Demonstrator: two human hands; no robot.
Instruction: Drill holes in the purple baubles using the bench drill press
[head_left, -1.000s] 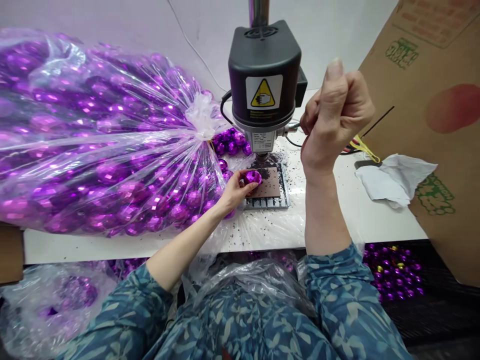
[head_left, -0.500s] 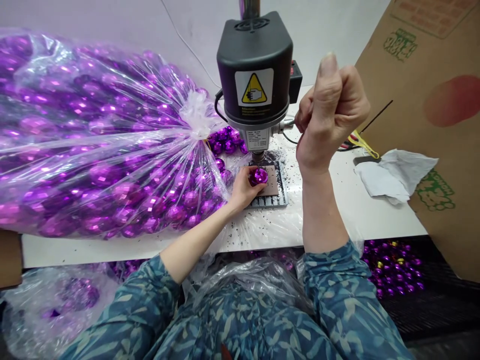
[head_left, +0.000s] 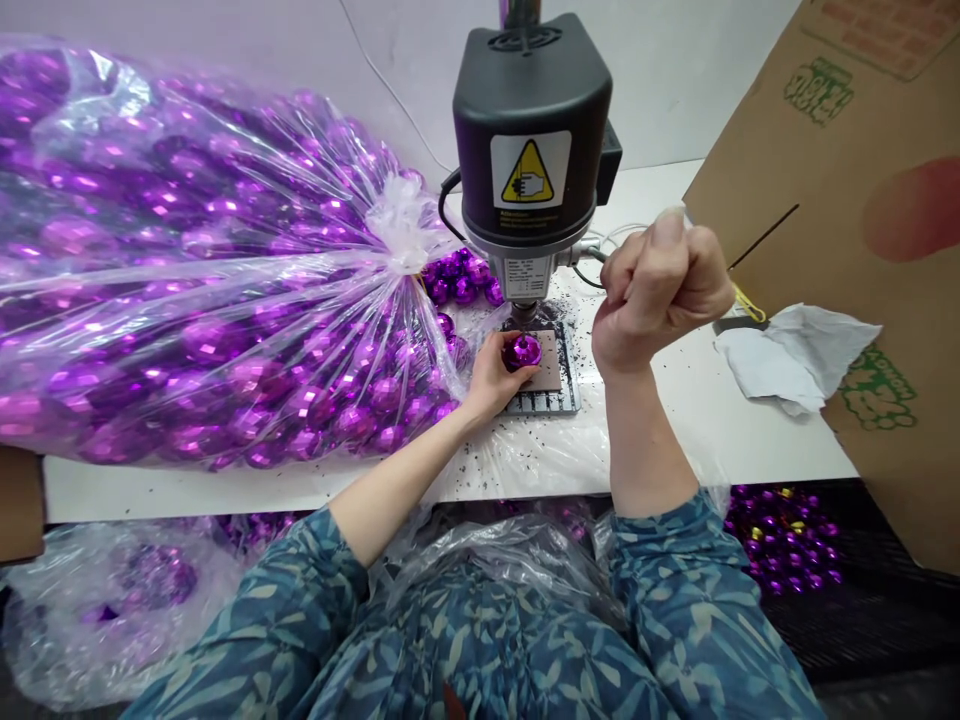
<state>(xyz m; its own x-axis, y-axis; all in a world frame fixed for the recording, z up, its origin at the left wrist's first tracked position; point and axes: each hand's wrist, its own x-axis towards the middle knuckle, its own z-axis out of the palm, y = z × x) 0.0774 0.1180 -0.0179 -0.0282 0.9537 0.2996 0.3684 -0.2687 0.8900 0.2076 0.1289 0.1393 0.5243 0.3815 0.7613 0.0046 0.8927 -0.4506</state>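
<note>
A black bench drill press (head_left: 531, 140) stands on the white table (head_left: 720, 420). My left hand (head_left: 491, 378) is closed on a faceted purple ball (head_left: 521, 351), holding it on the small base plate (head_left: 553, 372) right under the spindle. My right hand (head_left: 658, 285) is a fist wrapped round the press's feed lever (head_left: 589, 252) at the machine's right side. Dark swarf lies scattered around the plate.
A big clear bag (head_left: 187, 270) full of purple balls fills the table's left. Loose balls (head_left: 461, 278) lie behind the press. A cardboard box (head_left: 855, 200) and a white cloth (head_left: 795, 350) are at the right. More balls (head_left: 787, 540) lie below the table edge.
My left hand slid the purple ball right, under the spindle. My right fist came down with the lever, and the drill head sits lower.
</note>
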